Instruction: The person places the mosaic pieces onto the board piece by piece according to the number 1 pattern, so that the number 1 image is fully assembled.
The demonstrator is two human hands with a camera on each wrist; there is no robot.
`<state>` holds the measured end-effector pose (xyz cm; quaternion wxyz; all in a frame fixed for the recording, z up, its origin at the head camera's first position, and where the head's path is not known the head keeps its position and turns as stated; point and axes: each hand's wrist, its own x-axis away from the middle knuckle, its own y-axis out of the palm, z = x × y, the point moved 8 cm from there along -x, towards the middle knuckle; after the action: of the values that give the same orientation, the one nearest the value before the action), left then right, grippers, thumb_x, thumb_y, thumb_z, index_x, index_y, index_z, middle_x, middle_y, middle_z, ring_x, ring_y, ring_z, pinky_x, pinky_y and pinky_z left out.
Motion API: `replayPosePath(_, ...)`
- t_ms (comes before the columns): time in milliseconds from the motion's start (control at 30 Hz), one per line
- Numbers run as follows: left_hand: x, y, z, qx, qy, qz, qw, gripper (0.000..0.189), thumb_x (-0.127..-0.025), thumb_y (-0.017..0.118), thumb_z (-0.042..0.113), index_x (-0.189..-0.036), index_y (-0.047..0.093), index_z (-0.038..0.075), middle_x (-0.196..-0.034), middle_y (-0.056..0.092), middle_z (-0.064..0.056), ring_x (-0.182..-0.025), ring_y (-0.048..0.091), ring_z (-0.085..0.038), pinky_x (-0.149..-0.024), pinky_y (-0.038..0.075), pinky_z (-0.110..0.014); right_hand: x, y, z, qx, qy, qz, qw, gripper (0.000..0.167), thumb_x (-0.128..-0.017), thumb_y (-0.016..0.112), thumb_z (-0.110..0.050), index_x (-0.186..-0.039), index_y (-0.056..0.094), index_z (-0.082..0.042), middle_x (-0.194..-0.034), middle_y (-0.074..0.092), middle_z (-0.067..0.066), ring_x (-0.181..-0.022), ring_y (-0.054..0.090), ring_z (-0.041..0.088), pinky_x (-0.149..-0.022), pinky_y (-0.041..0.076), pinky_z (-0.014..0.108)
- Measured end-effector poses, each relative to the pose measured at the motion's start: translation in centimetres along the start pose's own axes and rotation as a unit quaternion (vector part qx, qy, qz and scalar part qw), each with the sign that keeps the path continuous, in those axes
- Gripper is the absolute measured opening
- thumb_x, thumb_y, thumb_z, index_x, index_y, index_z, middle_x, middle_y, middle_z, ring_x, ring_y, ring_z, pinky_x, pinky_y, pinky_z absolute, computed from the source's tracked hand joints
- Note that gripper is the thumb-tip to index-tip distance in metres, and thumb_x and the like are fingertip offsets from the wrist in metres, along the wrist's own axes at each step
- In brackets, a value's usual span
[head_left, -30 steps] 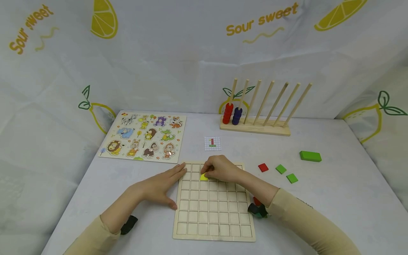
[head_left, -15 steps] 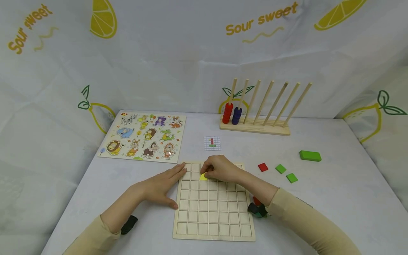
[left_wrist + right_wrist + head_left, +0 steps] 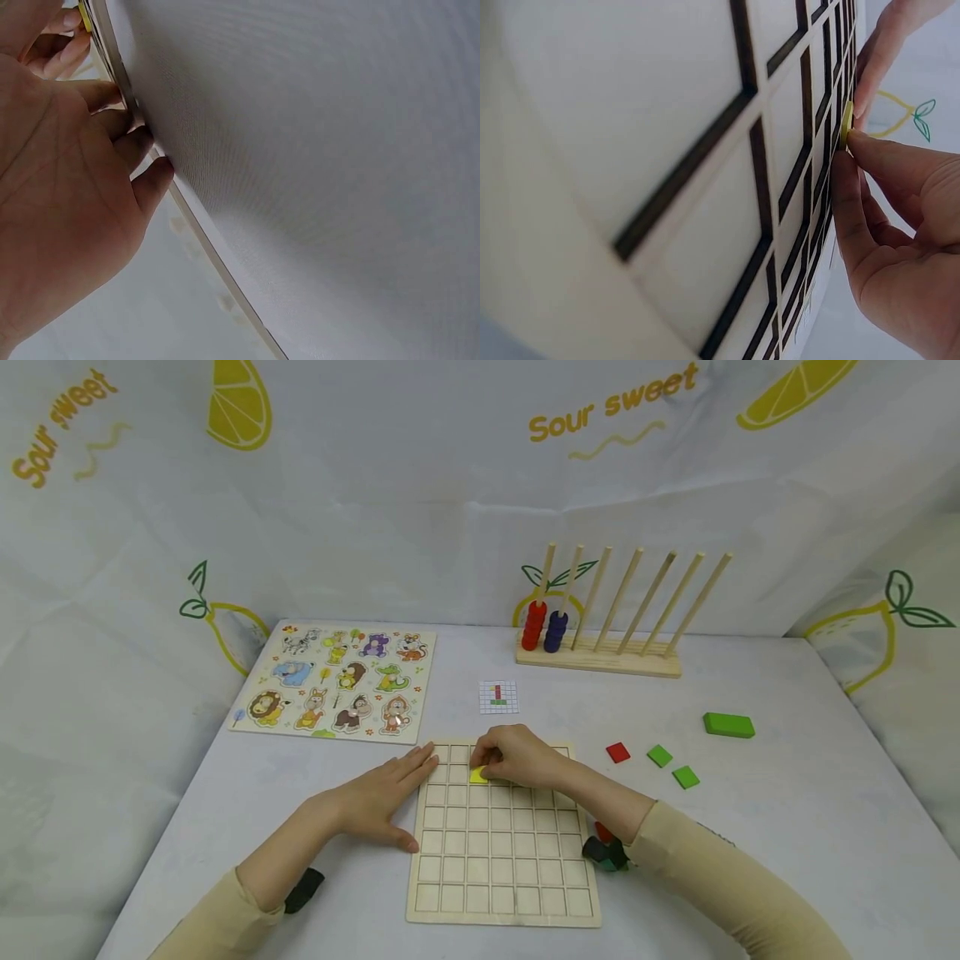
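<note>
A wooden grid board (image 3: 502, 860) lies in the middle of the table. My right hand (image 3: 521, 756) pinches a small yellow tile (image 3: 477, 776) at a cell in the second row from the far edge, third column from the left. The right wrist view shows thumb and fingertips on the yellow tile (image 3: 847, 126), against the board. My left hand (image 3: 378, 802) lies along the board's left side, fingers spread, fingertips and thumb touching its edge. In the left wrist view the left hand (image 3: 71, 180) has its fingers extended to that edge.
Right of the board lie a red tile (image 3: 618, 752), green tiles (image 3: 660, 756) and a green block (image 3: 729, 725). Another red tile (image 3: 603, 832) shows partly by the right wrist. Behind are a small pattern card (image 3: 498, 697), an animal puzzle (image 3: 341, 681) and a peg stand (image 3: 600, 660) with rings.
Both hands keep their places, and the yellow tile stays at the same cell. Only the head view shifts very slightly.
</note>
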<state>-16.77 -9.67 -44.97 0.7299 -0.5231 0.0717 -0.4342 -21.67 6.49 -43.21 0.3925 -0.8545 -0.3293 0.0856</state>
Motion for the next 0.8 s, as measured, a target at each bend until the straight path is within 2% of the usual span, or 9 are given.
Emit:
replayPosePath(267, 0.1, -0.3, 0.4, -0.008, -0.008, 0.003, 0.9999, 0.114, -0.078, 0.077, 0.052, -0.159, 0.012, 0.004, -0.169, 0.002, -0.013, -0.156, 0.01, -0.036, -0.124, 0.021, -0.058, 0.5, -1.0, -0.1, -0.003, 0.007, 0.009, 0.9999, 0.012, -0.088, 0.071, -0.009, -0.098, 0.075, -0.014, -0.094, 0.072, -0.001, -0.082, 0.06, 0.006, -0.073, 0.052, 0.018)
replayPosePath(533, 0.3, -0.4, 0.2, -0.021, -0.014, 0.007, 0.9997, 0.114, -0.077, 0.075, 0.055, -0.159, 0.012, 0.006, -0.169, 0.004, -0.012, -0.155, 0.012, -0.038, -0.123, 0.022, -0.06, 2.7, -5.0, 0.8, -0.003, 0.018, 0.045, 0.9988, 0.019, -0.091, 0.069, -0.01, -0.109, 0.073, -0.009, -0.107, 0.073, 0.006, -0.09, 0.066, 0.013, -0.076, 0.055, 0.023)
replayPosePath(700, 0.4, -0.4, 0.1, -0.019, -0.016, 0.005, 0.9997, 0.114, -0.078, 0.074, 0.056, -0.159, 0.012, 0.007, -0.169, 0.003, -0.011, -0.156, 0.012, -0.038, -0.123, 0.022, -0.061, 4.3, -7.8, 2.7, 0.023, 0.032, 0.074, 0.9965, 0.02, -0.09, 0.069, -0.01, -0.109, 0.072, -0.006, -0.109, 0.073, 0.01, -0.091, 0.066, 0.016, -0.074, 0.054, 0.023)
replayPosePath(800, 0.3, -0.3, 0.0, -0.019, -0.016, 0.005, 0.9997, 0.114, -0.078, 0.073, 0.057, -0.159, 0.011, 0.008, -0.169, 0.003, -0.011, -0.156, 0.012, -0.038, -0.122, 0.022, -0.061, 5.4, -9.4, 4.0, 0.028, 0.057, 0.089, 0.994, 0.021, -0.09, 0.07, -0.01, -0.11, 0.072, -0.007, -0.11, 0.073, 0.011, -0.091, 0.066, 0.017, -0.074, 0.055, 0.024)
